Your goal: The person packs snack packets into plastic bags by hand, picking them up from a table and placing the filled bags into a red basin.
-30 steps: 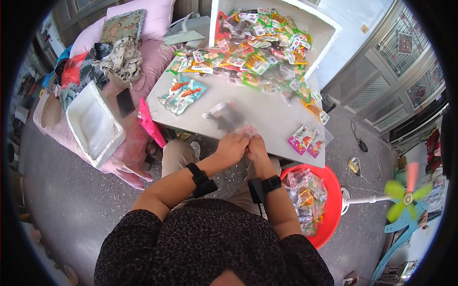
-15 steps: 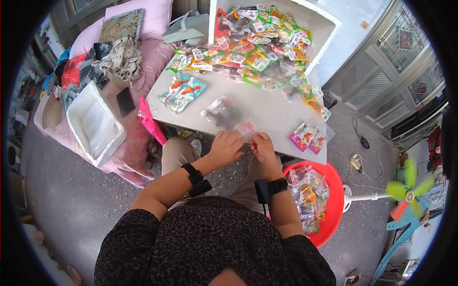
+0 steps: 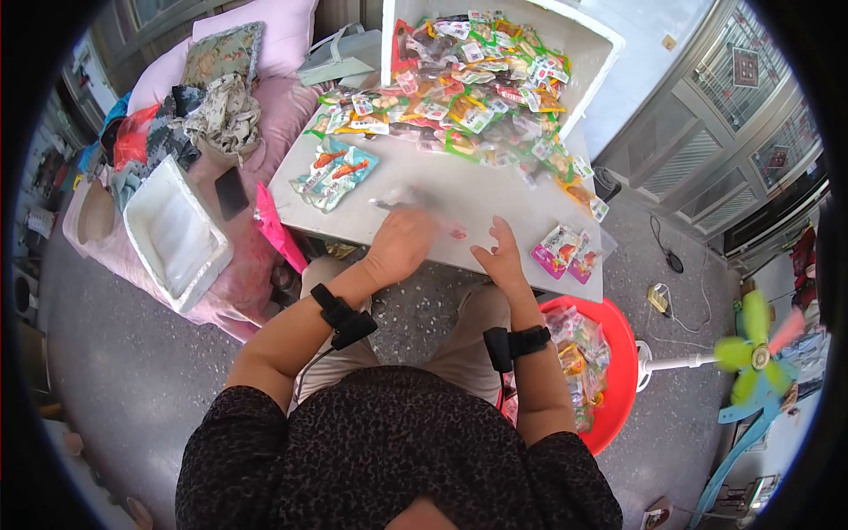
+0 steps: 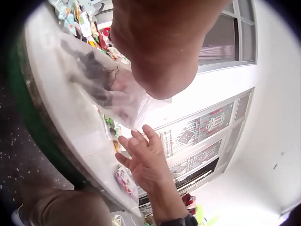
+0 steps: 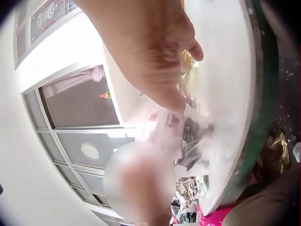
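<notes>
My left hand (image 3: 402,243) is over the front of the white table, holding a clear plastic bag (image 4: 108,82) with dark and reddish contents. Its fingertips are mostly hidden behind the hand; the bag looks blurred in the head view. To the right, my right hand (image 3: 503,256) is raised with fingers spread, apart from the bag and holding nothing. A blue-and-white food packet (image 3: 336,174) lies left of the bag. Two pink-and-white packets (image 3: 565,252) lie near the table's right edge.
A white foam box (image 3: 594,66) lies on its side at the back, spilling many colourful snack packets (image 3: 481,88) onto the table (image 3: 291,199). A red basin (image 3: 621,380) of packets stands at the right on the floor, near a fan (image 3: 758,356). Left is a white foam tray (image 3: 172,234).
Both hands worked together at the bag's near end; they have since parted. The left hand moved forward over the table with the bag, while the right hand let go and spread its fingers.
</notes>
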Available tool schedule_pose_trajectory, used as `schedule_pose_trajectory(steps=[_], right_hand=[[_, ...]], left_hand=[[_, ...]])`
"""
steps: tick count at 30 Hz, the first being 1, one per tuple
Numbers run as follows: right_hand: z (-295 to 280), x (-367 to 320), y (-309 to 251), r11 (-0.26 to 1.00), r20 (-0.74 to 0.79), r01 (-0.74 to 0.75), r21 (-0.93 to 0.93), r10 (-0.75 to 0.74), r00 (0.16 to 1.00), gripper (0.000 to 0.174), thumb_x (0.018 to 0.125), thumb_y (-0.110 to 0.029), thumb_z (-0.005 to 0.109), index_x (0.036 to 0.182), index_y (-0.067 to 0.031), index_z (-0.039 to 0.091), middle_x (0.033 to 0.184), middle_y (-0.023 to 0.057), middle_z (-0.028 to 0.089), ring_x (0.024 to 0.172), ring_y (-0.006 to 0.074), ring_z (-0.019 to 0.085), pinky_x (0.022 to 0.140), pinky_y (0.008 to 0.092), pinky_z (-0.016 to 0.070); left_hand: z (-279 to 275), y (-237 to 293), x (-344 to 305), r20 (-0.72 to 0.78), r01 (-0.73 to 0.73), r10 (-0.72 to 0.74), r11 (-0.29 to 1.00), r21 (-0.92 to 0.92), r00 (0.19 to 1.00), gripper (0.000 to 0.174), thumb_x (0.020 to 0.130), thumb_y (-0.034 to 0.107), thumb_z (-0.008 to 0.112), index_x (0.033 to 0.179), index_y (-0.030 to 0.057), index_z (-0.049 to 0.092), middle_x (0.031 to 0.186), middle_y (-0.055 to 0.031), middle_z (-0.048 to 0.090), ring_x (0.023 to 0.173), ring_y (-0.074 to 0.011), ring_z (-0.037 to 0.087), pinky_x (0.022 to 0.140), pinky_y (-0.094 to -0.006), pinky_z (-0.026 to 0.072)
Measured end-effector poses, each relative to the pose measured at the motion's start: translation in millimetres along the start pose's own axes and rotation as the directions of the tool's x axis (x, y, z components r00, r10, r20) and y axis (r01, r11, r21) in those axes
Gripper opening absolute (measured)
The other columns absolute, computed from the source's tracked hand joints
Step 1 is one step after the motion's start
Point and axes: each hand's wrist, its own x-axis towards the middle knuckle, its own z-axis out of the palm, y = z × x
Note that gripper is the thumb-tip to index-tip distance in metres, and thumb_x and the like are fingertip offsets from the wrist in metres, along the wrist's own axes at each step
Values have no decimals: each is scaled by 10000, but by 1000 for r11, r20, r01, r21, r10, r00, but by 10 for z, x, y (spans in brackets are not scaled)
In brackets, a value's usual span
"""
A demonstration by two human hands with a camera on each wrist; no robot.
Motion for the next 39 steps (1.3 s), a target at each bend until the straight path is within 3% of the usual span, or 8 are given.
schedule_pose_trajectory(steps=[2,9,14,18,24,34,37,39], right_hand=[[-52,104,-274,973,80,165,-160,-154,985,625,639,-136,637,1167,-9,327,1036,132,490,933,214,481,686,285,404],[-117,540,-641,995,348,-90,45,69,935,648,650,-148,647,1185,-10,307,1052,101,462,942,172,466,726,304,416],[-86,641,-621,993,365,115,-34,-95,926,578,672,-130,632,1157,-21,336,972,86,478,814,129,491,688,271,418],[-105,588,-754,983,466,-112,143,33,884,326,706,-135,601,984,-25,468,848,37,490,741,100,475,650,248,399],[-149,540,-1029,992,355,99,73,-119,927,115,746,-138,554,741,-29,519,699,3,489,672,82,451,594,218,373],[-99,472,-1030,996,405,81,-47,-55,913,87,735,-109,528,723,-24,510,701,15,491,689,106,466,632,234,381],[-120,449,-1070,995,410,91,-51,-62,910,85,736,-103,526,716,-22,511,706,16,493,693,108,469,634,234,382],[-144,433,-1091,994,388,107,-14,-93,917,73,731,-92,532,718,-21,516,693,18,501,671,104,472,611,232,383]], left_hand=[[-104,-95,108,-26,20,-22,997,-78,999,104,633,0,537,723,22,490,907,-120,499,946,-312,454,796,-386,375],[-380,-222,344,348,546,-421,672,-500,837,69,811,83,451,818,22,483,1002,-99,507,846,-135,495,753,-256,391],[-441,-338,289,467,635,-437,432,-640,768,47,814,75,455,816,31,470,1006,-73,504,843,-91,461,755,-234,375],[-459,-447,238,499,671,-482,303,-677,720,51,820,90,460,808,42,471,993,-59,507,845,-93,453,759,-224,362],[-499,-491,187,336,531,-525,279,-800,782,85,803,128,491,790,45,480,775,7,493,749,-56,438,682,-208,369],[-436,-552,9,538,709,-462,429,-560,705,177,761,110,560,902,31,487,707,25,458,675,-62,440,620,-205,377],[-543,-363,171,498,513,-330,807,-291,802,242,738,144,588,928,26,497,663,14,445,654,-80,447,600,-220,381],[-572,-256,259,563,542,-325,795,-274,760,243,722,173,603,896,30,512,650,1,452,644,-94,451,589,-238,381]])
